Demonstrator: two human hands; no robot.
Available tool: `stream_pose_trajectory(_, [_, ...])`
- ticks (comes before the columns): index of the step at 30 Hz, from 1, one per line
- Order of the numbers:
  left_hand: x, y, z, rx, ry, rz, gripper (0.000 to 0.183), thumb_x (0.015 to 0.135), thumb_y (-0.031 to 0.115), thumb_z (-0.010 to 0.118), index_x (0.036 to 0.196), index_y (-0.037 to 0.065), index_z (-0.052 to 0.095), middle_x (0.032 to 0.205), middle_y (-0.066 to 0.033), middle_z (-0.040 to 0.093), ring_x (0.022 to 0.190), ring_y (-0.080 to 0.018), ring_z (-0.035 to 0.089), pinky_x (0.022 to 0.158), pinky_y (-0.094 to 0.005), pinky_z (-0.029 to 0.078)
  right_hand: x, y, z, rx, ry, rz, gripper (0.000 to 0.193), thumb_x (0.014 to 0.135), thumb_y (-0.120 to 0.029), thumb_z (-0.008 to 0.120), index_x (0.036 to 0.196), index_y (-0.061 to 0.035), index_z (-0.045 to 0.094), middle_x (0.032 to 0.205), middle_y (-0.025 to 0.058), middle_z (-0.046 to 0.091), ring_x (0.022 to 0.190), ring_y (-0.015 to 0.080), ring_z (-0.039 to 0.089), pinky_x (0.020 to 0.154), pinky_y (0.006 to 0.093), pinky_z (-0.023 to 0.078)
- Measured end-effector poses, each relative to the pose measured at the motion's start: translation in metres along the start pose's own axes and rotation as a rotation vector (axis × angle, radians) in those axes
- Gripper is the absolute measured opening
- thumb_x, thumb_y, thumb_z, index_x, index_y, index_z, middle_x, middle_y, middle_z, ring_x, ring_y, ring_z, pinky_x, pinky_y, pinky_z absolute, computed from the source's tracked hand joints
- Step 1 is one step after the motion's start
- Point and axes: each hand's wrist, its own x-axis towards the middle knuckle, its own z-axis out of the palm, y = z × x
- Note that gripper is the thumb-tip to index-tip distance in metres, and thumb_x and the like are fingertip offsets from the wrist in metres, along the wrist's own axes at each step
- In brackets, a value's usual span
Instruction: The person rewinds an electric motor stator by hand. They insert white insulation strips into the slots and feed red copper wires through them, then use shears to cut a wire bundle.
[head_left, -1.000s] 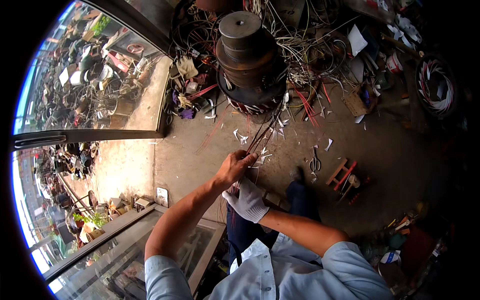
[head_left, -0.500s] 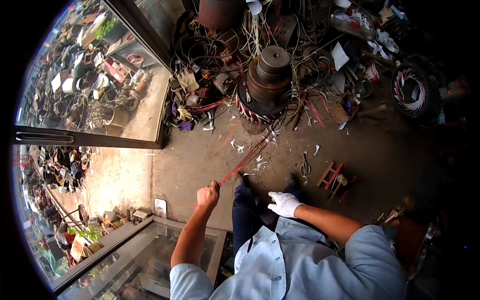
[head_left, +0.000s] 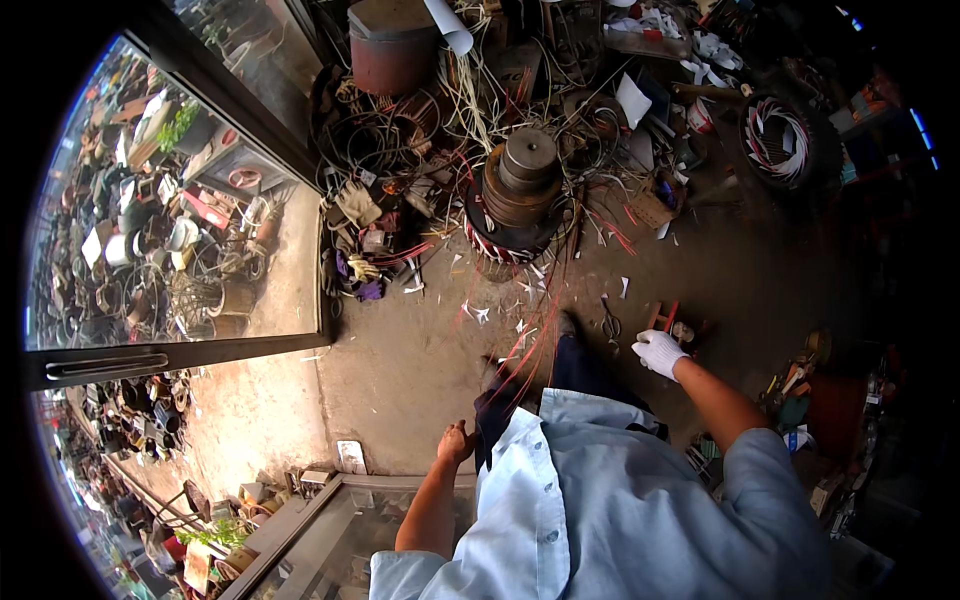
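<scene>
A loose bundle of thin red wires (head_left: 530, 352) is stretched from far to near across the middle of the scene, between the stepped, round, brown-grey metal assembly (head_left: 527, 160) and the person's dark blue trousers (head_left: 590, 377). The far part of the bundle is seen close to the red-and-white winding (head_left: 497, 250) under the assembly's dark rim; the near ends are fanned out over the lap, so the long axis is tilted slightly to the left as it nears the body.

The bare left hand (head_left: 458, 443) is placed to the left of these near ends, beside the left knee, and is the nearer of the two hands to them. Its fingers are seen partly curled; no wire can be made out in it, though whether something thin is enclosed cannot be told. The white-gloved right hand (head_left: 659, 354) is held out well to the right of the bundle, with fingers loosely bent and nothing visible in its grasp; its palm is hidden. Just beyond it a small red-and-brown wooden frame (head_left: 664, 316) is seen, and whether it is touched cannot be told. Dark metal scissors (head_left: 610, 322) are laid on the grey-brown floor (head_left: 385, 395), between the bundle and that frame.
</scene>
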Motion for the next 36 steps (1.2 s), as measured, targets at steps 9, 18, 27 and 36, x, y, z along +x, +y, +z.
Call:
stream_pose_trajectory(9, [-0.003,0.143,-0.108,-0.122,0.089,0.069,0.057,0.091,0.040,0.062,0.135,0.004,0.059,0.123,-0.0228,0.067,0.115,-0.0388,0.064,0.097,-0.0446,0.051,0.078,-0.145,-0.112,0.916,-0.012,-0.072,0.023,0.100,-0.031,0.062,0.114,-0.0120,0.061,0.088,0.0009,0.066,0.070,0.0129,0.065,0.059,0.0269,0.055])
stream_pose_trajectory(18, [0.031,0.375,-0.173,-0.474,0.426,0.376,0.088,0.083,0.019,0.083,0.153,0.004,0.033,0.130,-0.0171,0.061,0.108,-0.0275,0.064,0.091,-0.0397,0.054,0.124,-0.254,-0.075,0.223,0.053,-0.935,0.047,0.094,-0.045,0.065,0.112,-0.0013,0.066,0.093,0.0134,0.070,0.083,0.0275,0.070,0.070,0.0396,0.057])
stream_pose_trajectory(27, [0.058,0.388,-0.165,-0.400,0.268,0.168,0.056,0.094,0.015,0.067,0.143,0.001,0.044,0.129,-0.0187,0.056,0.096,-0.0261,0.067,0.081,-0.0376,0.056,0.173,-0.254,-0.113,0.429,0.043,-0.875,0.025,0.092,-0.025,0.071,0.102,-0.0018,0.070,0.087,0.0169,0.073,0.078,0.0323,0.073,0.066,0.0394,0.057])
stream_pose_trajectory(36, [0.056,0.319,-0.175,-0.288,0.313,-0.038,0.035,0.095,0.023,0.065,0.121,0.000,0.063,0.107,-0.0209,0.072,0.090,-0.0298,0.070,0.080,-0.0403,0.054,0.337,-0.290,-0.112,-0.282,-0.037,-0.883,0.056,0.091,-0.040,0.063,0.135,-0.0056,0.056,0.135,0.0154,0.060,0.125,0.0322,0.057,0.106,0.0423,0.046])
